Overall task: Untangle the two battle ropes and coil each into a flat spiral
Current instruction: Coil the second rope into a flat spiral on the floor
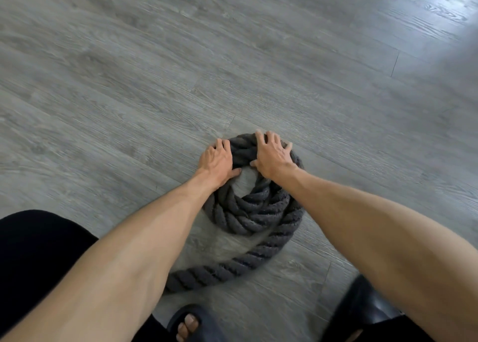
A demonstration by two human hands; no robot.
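Observation:
One thick dark grey battle rope [254, 213] lies on the floor, wound into a small flat coil of about three turns with a bare gap in its middle. Its loose tail [222, 269] curves out of the coil's right side toward the lower left and passes under my left forearm. My left hand [216, 162] grips the coil's far-left edge, fingers curled over the outer turn. My right hand [271, 153] lies on the coil's far side, fingers spread over the turns and thumb hooked inside. No second rope is in view.
Grey wood-plank floor [181, 57] stretches on all sides of the coil. My foot in a dark open-toed sandal [190, 323] is at the bottom middle, another dark shoe [362, 305] at the bottom right, my black-clad knee [33, 251] at the lower left.

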